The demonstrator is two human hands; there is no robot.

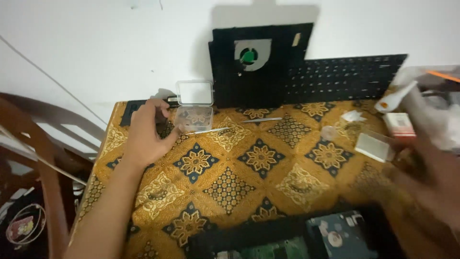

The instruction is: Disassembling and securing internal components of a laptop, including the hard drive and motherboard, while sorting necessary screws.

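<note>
My left hand (pixel 148 132) rests on the patterned gold cloth (pixel 239 177) at the table's left. Its fingers are curled beside a small clear plastic box (pixel 194 117) whose lid stands open. Whether the fingers pinch something small is too blurred to tell. My right hand (pixel 426 180) is a blurred shape at the right edge, near a clear flat case (pixel 373 146) and a red and white packet (pixel 400 125). Thin metal tweezers (pixel 261 120) and a second slim tool (pixel 211 130) lie just right of the clear box.
A black laptop cover with a fan (pixel 258 62) and a black keyboard panel (pixel 342 76) lean on the white wall. An opened laptop base (pixel 306 237) lies at the near edge. A white squeeze bottle (pixel 395 98) sits far right. A wooden chair (pixel 43 158) stands left.
</note>
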